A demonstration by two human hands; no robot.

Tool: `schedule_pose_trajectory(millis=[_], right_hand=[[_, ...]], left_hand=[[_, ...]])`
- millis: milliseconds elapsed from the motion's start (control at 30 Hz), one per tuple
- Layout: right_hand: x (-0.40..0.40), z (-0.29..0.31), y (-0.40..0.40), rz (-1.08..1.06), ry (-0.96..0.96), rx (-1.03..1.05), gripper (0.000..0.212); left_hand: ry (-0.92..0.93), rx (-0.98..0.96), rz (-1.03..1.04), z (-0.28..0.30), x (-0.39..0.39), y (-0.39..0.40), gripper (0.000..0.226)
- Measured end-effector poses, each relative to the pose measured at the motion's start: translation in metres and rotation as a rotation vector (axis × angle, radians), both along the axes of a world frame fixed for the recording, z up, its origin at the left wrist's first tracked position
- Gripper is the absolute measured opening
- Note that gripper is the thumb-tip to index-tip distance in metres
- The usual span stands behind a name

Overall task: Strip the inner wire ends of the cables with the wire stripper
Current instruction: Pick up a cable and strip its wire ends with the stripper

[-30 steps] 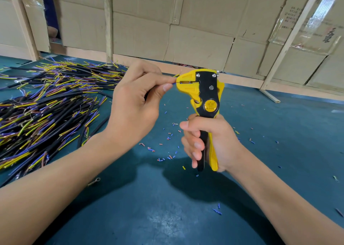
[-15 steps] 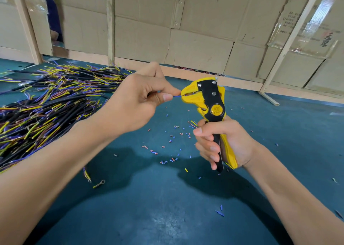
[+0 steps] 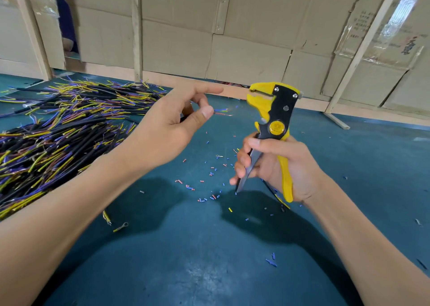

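**Q:** What carries the work, and where does the stock lie?

**A:** I see a teal worktop (image 3: 209, 270) before a cardboard wall (image 3: 244, 38). On my left, a large heap of cables (image 3: 58, 131) lies with its black jackets fanned and its yellow, blue and brown cores pointing toward the centre. I judge it is kept there so that my left hand reaches it without crossing the tool.

**Q:** How is the tool held?

**A:** My right hand (image 3: 279, 166) grips the wire stripper (image 3: 272, 119) upright, clear of the worktop. The fingers are curled round its black handle and the yellow handle lies against the palm. The two handles stand spread, so I judge the squeeze is relaxed. The head faces left, toward the cable end, probably so that a core can enter from the side.

**Q:** And the piece in hand?

**A:** My left hand (image 3: 167, 128) pinches one cable between thumb and a curled finger, forefinger stretched out straight. Its wire ends (image 3: 222, 111) stick out past the thumb, near the stripper's head but apart from it. I cannot tell how many are bared, though a coppery glint shows at one tip.

**Q:** And the litter?

**A:** Insulation offcuts (image 3: 209, 184), blue, red and yellow, lie scattered below the two hands. They lie thickest there, which suggests the stripping is done over this spot.
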State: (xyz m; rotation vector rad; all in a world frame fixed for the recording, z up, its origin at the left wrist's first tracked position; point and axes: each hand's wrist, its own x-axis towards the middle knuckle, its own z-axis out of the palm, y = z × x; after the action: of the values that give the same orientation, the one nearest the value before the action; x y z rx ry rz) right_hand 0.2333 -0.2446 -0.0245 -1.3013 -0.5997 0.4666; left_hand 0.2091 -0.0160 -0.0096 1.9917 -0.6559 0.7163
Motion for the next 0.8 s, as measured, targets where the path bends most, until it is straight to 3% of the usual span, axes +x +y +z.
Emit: schedule_pose_trajectory(millis=[133,300,400,567,800], right_hand=[[0.002,-0.004,0.007,-0.157,0.076,-0.003,0.013],[0.001,0.004,0.002,-0.147,0.486,-0.031,0.022],[0.001,0.004,0.0,-0.132,0.603,-0.092,0.027],[0.001,0.003,0.0,-0.107,0.591,-0.131,0.034],[-0.005,0.004,0.002,0.043,0.305,-0.17,0.023]], left_hand=[[0.035,-0.016,0.058,-0.009,0.002,-0.002,0.031],[-0.008,0.071,0.115,-0.014,0.001,-0.002,0.015],[-0.052,0.121,0.171,-0.014,0.002,-0.002,0.012],[-0.045,0.1,0.227,-0.015,0.002,-0.004,0.001],[0.143,-0.109,0.167,-0.013,0.003,-0.005,0.016]])
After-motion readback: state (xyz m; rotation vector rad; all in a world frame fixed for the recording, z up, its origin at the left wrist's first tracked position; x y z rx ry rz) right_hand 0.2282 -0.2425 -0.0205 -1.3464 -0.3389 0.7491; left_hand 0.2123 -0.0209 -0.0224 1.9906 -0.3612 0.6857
